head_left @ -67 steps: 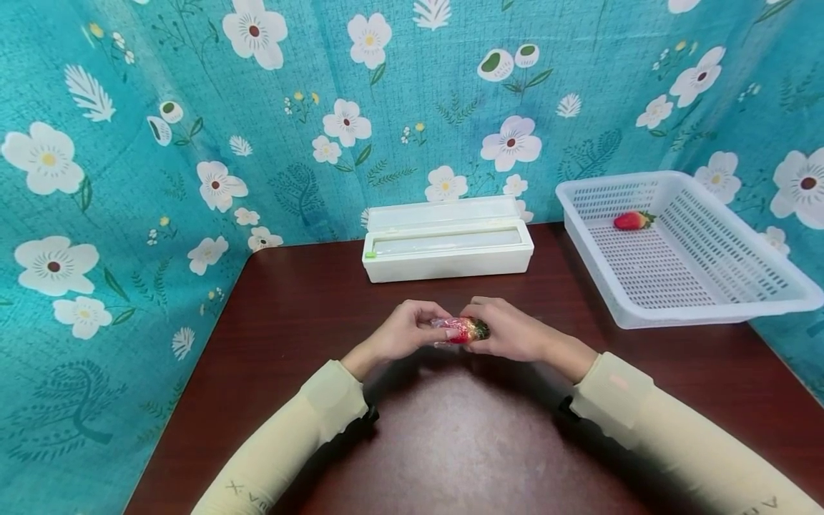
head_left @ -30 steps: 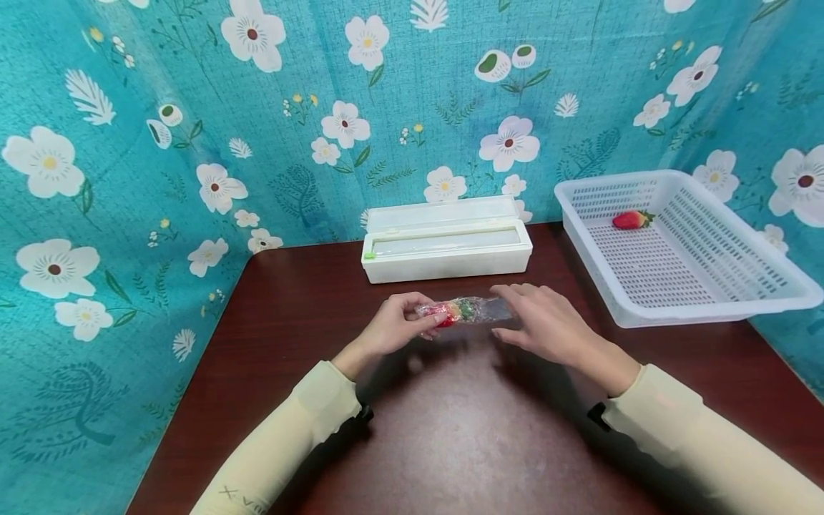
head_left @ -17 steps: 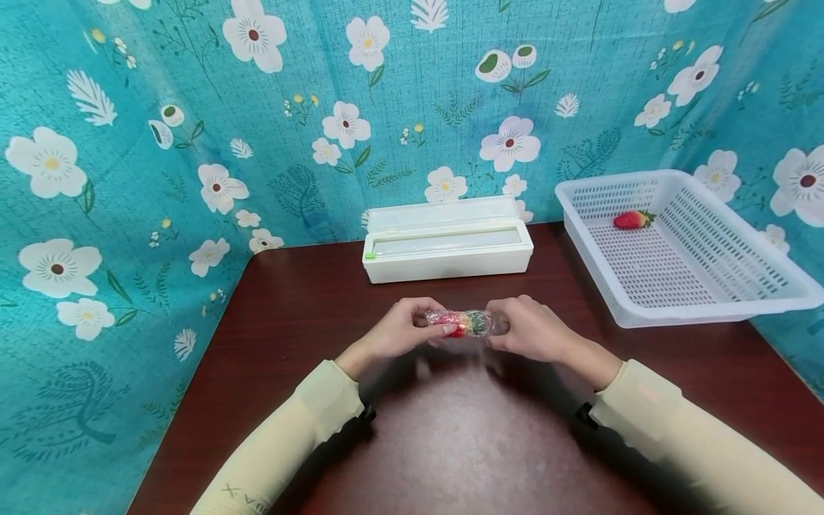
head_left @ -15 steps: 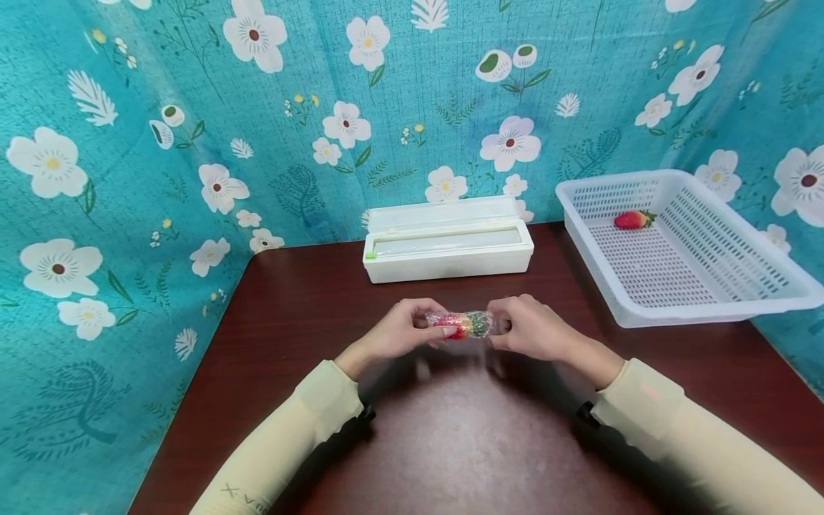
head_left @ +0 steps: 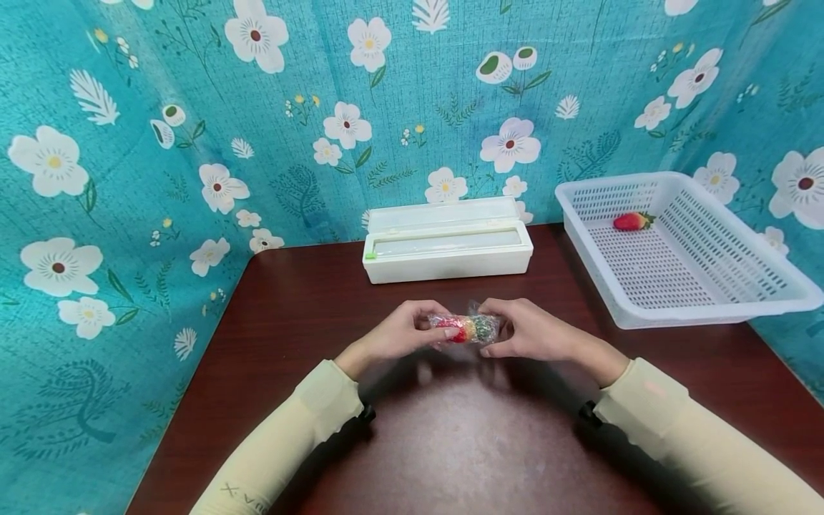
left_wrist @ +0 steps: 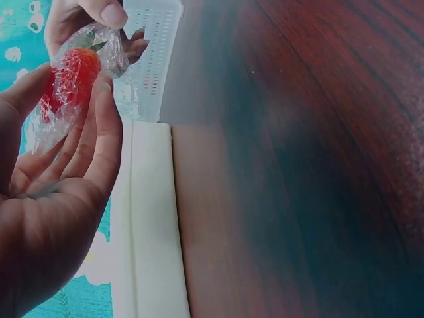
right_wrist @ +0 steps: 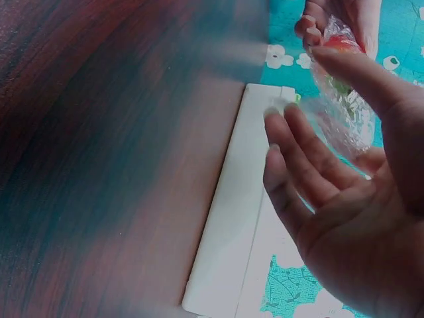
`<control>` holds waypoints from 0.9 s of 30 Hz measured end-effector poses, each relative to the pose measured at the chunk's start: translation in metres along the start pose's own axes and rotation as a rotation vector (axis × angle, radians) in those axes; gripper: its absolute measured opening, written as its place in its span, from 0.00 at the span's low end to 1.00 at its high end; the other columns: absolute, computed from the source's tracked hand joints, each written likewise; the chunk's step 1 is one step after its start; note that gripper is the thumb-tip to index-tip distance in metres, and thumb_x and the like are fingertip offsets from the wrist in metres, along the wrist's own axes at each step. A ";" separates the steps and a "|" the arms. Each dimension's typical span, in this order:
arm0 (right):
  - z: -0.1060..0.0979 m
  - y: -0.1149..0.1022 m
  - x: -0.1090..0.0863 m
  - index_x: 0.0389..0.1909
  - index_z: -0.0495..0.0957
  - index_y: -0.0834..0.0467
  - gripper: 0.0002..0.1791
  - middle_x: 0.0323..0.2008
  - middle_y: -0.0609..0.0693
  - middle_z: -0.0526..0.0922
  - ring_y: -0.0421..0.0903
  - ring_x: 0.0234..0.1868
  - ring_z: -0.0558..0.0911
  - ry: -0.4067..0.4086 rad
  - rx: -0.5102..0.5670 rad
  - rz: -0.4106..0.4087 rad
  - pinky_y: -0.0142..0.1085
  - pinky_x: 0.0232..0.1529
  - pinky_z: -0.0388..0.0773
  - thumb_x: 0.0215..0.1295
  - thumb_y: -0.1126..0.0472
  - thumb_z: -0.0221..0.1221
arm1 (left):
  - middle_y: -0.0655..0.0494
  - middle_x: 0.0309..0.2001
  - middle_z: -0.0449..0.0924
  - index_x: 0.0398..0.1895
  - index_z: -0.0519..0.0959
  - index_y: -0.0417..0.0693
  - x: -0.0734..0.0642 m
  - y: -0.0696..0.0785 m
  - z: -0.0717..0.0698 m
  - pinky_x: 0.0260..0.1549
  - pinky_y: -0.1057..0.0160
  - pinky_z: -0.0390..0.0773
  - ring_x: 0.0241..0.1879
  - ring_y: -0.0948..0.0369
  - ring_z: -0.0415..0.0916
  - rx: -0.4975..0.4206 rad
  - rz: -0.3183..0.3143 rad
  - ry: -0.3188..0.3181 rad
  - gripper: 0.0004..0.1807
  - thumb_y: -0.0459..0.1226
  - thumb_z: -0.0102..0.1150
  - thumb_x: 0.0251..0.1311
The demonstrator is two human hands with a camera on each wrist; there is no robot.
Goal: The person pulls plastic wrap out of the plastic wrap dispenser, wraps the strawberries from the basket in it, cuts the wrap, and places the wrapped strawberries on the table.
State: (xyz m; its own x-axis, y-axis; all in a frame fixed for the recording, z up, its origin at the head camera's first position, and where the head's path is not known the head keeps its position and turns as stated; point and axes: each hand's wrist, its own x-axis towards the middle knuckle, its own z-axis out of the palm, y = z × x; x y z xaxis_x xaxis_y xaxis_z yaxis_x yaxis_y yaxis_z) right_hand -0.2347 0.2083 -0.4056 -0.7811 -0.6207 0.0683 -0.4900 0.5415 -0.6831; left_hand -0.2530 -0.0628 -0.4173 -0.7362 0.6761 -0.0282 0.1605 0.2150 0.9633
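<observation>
My left hand (head_left: 405,335) holds a red strawberry (head_left: 460,328) wrapped in clear plastic film, with the thumb on the near side. In the left wrist view the wrapped strawberry (left_wrist: 69,79) sits between thumb and fingers, its green leaves pointing toward the other hand. Around the leafy end is my right hand (head_left: 531,330), thumb and fingers parted. The right wrist view shows the right hand's fingers (right_wrist: 318,165) spread apart beside the loose crinkled film (right_wrist: 351,116).
A white cling-film box (head_left: 447,265) stands open behind the hands, a green piece at its left end. At the right, a white plastic basket (head_left: 614,297) holds an unwrapped strawberry (head_left: 633,221). A floral curtain (head_left: 412,93) hangs behind the dark wooden table (head_left: 302,286).
The right hand first gripped the leafy end, drew back along the film, then came in again; its fingers have now parted there. The left hand has kept its hold on the strawberry.
</observation>
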 end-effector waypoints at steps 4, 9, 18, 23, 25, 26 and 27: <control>0.000 -0.001 0.000 0.61 0.76 0.60 0.34 0.48 0.49 0.83 0.44 0.43 0.81 -0.048 -0.003 0.008 0.37 0.43 0.82 0.54 0.54 0.77 | 0.49 0.41 0.85 0.52 0.82 0.41 0.000 0.001 0.001 0.45 0.36 0.81 0.39 0.34 0.81 0.006 0.021 -0.022 0.13 0.33 0.67 0.66; 0.002 -0.004 0.001 0.65 0.72 0.58 0.39 0.54 0.48 0.80 0.45 0.49 0.79 -0.094 0.047 0.032 0.37 0.49 0.81 0.54 0.51 0.76 | 0.50 0.41 0.83 0.51 0.83 0.43 0.002 0.001 0.003 0.43 0.41 0.83 0.36 0.43 0.82 0.054 0.043 -0.027 0.12 0.35 0.67 0.66; 0.006 -0.007 0.002 0.73 0.64 0.57 0.47 0.57 0.49 0.79 0.46 0.51 0.80 -0.156 0.192 0.036 0.37 0.51 0.80 0.56 0.50 0.75 | 0.53 0.50 0.78 0.50 0.83 0.45 0.003 -0.002 0.008 0.51 0.49 0.79 0.48 0.61 0.75 0.181 0.059 0.046 0.13 0.36 0.71 0.63; 0.007 -0.009 0.001 0.79 0.53 0.55 0.56 0.64 0.51 0.76 0.47 0.56 0.78 -0.153 0.226 0.095 0.41 0.56 0.78 0.55 0.50 0.75 | 0.53 0.49 0.79 0.50 0.83 0.45 0.003 -0.003 0.010 0.49 0.52 0.81 0.48 0.57 0.78 0.136 0.025 0.039 0.13 0.37 0.70 0.64; 0.007 -0.010 0.001 0.80 0.50 0.53 0.58 0.66 0.52 0.75 0.48 0.58 0.78 -0.150 0.239 0.123 0.42 0.57 0.77 0.54 0.51 0.75 | 0.52 0.47 0.81 0.51 0.81 0.44 0.004 -0.003 0.011 0.48 0.51 0.83 0.45 0.49 0.82 0.070 0.007 0.019 0.13 0.36 0.69 0.65; 0.007 -0.011 0.002 0.80 0.50 0.53 0.58 0.67 0.52 0.75 0.48 0.58 0.77 -0.149 0.244 0.133 0.43 0.58 0.77 0.54 0.50 0.75 | 0.51 0.46 0.82 0.51 0.81 0.43 0.004 -0.003 0.012 0.47 0.49 0.84 0.43 0.46 0.82 0.036 0.000 0.008 0.13 0.35 0.68 0.66; 0.007 -0.011 0.002 0.80 0.49 0.53 0.59 0.67 0.53 0.74 0.48 0.58 0.78 -0.150 0.248 0.138 0.43 0.58 0.77 0.54 0.50 0.75 | 0.51 0.45 0.83 0.52 0.80 0.43 0.004 -0.003 0.012 0.47 0.47 0.84 0.43 0.42 0.82 0.004 -0.007 -0.001 0.13 0.34 0.67 0.66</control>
State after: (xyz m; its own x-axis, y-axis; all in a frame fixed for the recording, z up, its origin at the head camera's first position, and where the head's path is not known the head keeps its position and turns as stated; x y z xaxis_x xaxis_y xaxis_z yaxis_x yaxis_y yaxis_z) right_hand -0.2280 0.1974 -0.4037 -0.7592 -0.6372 -0.1327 -0.2596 0.4834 -0.8360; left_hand -0.2485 -0.0522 -0.4239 -0.7365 0.6755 -0.0352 0.1577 0.2222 0.9622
